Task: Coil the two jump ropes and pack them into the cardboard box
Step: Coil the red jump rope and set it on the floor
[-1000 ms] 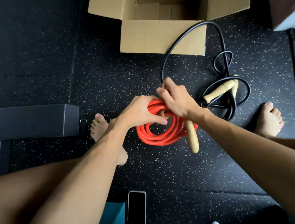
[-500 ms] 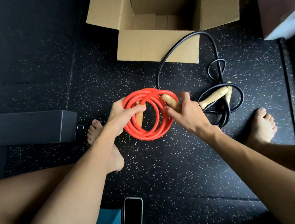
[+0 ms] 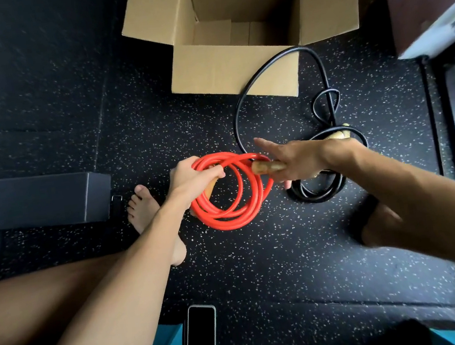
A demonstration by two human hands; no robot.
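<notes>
Red rope (image 3: 232,217) looks pretty much coiled, held up off the floor (image 3: 287,251) just short of the box (image 3: 230,68). The left hand (image 3: 192,176) grips the coil's left side. The right hand (image 3: 296,161) is wrapped round a wooden handle (image 3: 265,166) on the right, one finger sticking out. Probably the secure-the-end bit, then lift it over the box's near edge and drop it in. The box is wide open with a clear path. The black rope (image 3: 318,196) lies loose on the right, one loop touching the box front.
</notes>
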